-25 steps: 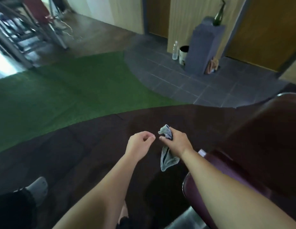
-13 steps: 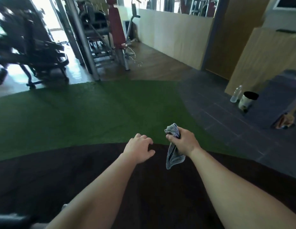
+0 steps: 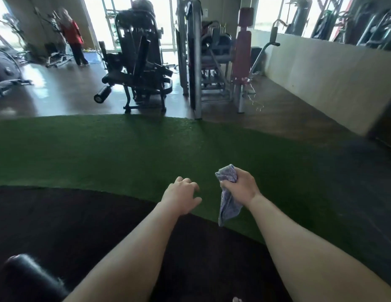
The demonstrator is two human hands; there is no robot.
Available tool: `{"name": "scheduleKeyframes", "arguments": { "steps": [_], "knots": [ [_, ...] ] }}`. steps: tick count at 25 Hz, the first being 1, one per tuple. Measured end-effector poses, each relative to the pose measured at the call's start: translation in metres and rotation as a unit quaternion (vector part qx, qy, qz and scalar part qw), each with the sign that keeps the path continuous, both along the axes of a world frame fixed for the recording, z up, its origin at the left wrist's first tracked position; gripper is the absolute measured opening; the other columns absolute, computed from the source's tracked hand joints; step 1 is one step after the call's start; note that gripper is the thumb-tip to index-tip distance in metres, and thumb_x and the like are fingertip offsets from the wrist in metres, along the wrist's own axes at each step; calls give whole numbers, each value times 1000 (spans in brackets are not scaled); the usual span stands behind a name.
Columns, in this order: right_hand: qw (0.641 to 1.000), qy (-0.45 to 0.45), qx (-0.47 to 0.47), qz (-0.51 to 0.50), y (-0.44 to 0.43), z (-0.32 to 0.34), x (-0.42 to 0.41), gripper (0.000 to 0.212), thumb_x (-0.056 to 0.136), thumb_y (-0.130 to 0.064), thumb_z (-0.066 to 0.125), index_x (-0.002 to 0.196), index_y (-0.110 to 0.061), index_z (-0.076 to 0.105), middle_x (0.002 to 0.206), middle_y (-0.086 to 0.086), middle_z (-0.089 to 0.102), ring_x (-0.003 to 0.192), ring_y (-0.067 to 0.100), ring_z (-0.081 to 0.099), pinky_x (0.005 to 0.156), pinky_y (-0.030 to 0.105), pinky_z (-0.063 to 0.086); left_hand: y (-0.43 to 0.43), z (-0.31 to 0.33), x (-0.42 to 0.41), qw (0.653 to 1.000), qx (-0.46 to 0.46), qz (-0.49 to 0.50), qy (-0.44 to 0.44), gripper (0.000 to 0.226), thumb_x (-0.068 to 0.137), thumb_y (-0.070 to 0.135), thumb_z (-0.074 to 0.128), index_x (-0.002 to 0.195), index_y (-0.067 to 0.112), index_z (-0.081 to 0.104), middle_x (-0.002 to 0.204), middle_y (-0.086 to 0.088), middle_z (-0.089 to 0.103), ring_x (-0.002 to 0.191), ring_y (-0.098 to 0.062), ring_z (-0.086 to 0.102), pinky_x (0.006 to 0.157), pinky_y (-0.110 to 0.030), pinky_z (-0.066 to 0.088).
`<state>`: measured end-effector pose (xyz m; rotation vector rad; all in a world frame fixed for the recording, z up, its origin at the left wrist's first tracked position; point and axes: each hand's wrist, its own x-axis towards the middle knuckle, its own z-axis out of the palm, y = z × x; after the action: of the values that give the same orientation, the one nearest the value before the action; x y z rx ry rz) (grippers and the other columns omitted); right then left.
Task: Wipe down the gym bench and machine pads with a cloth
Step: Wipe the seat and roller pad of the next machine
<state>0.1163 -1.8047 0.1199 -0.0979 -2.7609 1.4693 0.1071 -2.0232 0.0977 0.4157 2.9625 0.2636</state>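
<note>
My right hand (image 3: 240,188) grips a bunched grey-blue cloth (image 3: 228,199), whose loose end hangs below the fist. Just to its left my left hand (image 3: 181,198) hovers with loosely curled fingers and holds nothing. Both hands are out in front of me above the green turf (image 3: 124,155). A black leg machine with dark pads (image 3: 140,62) stands beyond the turf. To its right is a machine with a tall red back pad (image 3: 242,53). A black round pad (image 3: 31,277) shows at the bottom left.
Dark rubber flooring (image 3: 70,225) lies under my arms. A grey steel upright (image 3: 194,62) stands between the two machines. A person in red (image 3: 72,38) stands at the far left. A low cream wall (image 3: 321,79) runs along the right.
My view has swung up and left, from the dark red bench and tiled corner to the gym machines. Both hands kept their pose, the right one still holding the cloth.
</note>
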Motion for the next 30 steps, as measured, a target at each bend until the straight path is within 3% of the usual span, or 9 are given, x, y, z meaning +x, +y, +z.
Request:
{"name": "scheduleKeyframes", "arguments": {
  "steps": [3, 6, 8, 12, 16, 23, 26, 30],
  "knots": [
    [998, 2, -28, 63, -22, -12, -96, 10, 81, -34, 81, 87, -32, 73, 85, -12, 74, 86, 9, 69, 82, 31, 55, -23, -11, -65, 998, 7, 65, -15, 46, 97, 51, 59, 138, 30, 60, 136, 4, 56, 132, -22, 42, 107, -41, 44],
    [986, -14, -38, 164, -50, -20, -184, 42, 77, -50, 78, 118, -48, 70, 101, -21, 76, 101, 1, 69, 98, 30, 54, -49, -10, -121, 991, 11, 132, -30, 46, 97, 51, 59, 138, 30, 60, 137, 4, 56, 133, -22, 42, 108, -41, 44],
    [975, -22, -45, 216, -76, -21, -232, 50, 78, -50, 75, 126, -53, 64, 105, -22, 75, 105, 1, 69, 103, 35, 54, -69, -5, -152, 985, 16, 167, -33, 46, 98, 51, 60, 139, 30, 58, 136, 4, 55, 133, -21, 42, 108, -41, 43],
    [952, -25, -63, 298, -164, -20, -323, 31, 90, -25, 77, 115, -43, 73, 103, -12, 77, 100, 8, 72, 100, 41, 56, -140, -1, -213, 971, 12, 237, -19, 47, 97, 51, 61, 139, 30, 58, 135, 2, 55, 133, -22, 43, 107, -40, 44],
    [939, -29, -77, 335, -259, -31, -397, 24, 85, -34, 79, 105, -46, 75, 101, -11, 78, 99, 12, 73, 97, 45, 58, -223, -8, -262, 957, 9, 289, -19, 49, 96, 51, 62, 139, 30, 58, 136, 1, 56, 133, -23, 44, 108, -42, 44],
    [915, -35, -76, 395, -443, -18, -510, 23, 86, -33, 80, 102, -48, 75, 98, -14, 78, 96, 9, 73, 95, 40, 60, -385, -2, -346, 930, 2, 366, -21, 48, 96, 51, 63, 139, 31, 58, 137, 2, 55, 132, -23, 44, 106, -42, 44],
    [897, -40, -72, 434, -514, -20, -555, 25, 86, -32, 81, 100, -51, 75, 98, -15, 78, 97, 8, 73, 96, 37, 59, -444, -4, -376, 917, -2, 398, -23, 48, 96, 52, 63, 139, 30, 58, 138, 1, 54, 133, -23, 43, 106, -42, 43],
    [860, -33, -59, 505, -625, -21, -609, 22, 89, -27, 80, 107, -39, 76, 102, -15, 76, 97, 0, 70, 90, 25, 54, -530, -6, -412, 885, -10, 465, -11, 48, 97, 51, 60, 140, 29, 57, 139, -1, 54, 133, -24, 43, 106, -43, 44]
  ]
}}
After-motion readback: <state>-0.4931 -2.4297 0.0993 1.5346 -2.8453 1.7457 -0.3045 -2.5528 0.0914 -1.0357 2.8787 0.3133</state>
